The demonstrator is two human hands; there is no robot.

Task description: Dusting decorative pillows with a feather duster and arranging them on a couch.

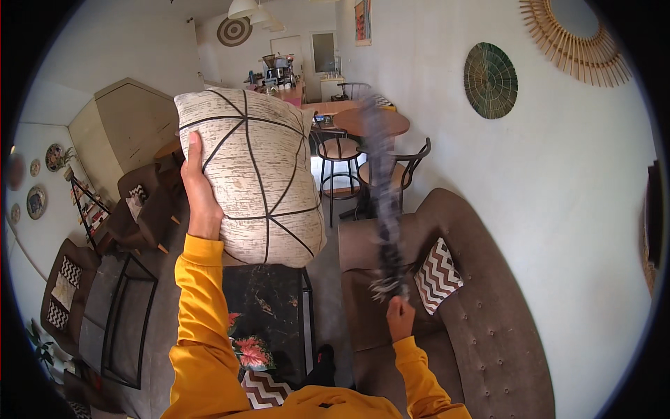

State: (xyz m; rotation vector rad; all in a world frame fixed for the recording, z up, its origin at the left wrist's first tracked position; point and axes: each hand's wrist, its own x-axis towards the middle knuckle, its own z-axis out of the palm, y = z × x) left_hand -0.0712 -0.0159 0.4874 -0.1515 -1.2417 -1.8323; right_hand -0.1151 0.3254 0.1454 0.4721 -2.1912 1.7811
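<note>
My left hand point(201, 192) grips a cream cushion point(262, 178) by its left side, thumb on the front face. Black lines cross on the cushion's streaky cover, and it is held up in the air. To the right, my right hand point(400, 318) is closed in a fist around the lower end of a long grey feather duster point(384, 188). The duster stands upright, smeared by motion, and is apart from the cushion. Its handle is hidden in the fist.
Below the cushion stands a black marble-look table point(269, 300) with red-leaved plants point(252, 353). A brown sofa point(488, 328) with a zigzag cushion point(438, 276) curves along the right. Bar stools point(338, 150) stand ahead, armchairs point(150, 202) at left.
</note>
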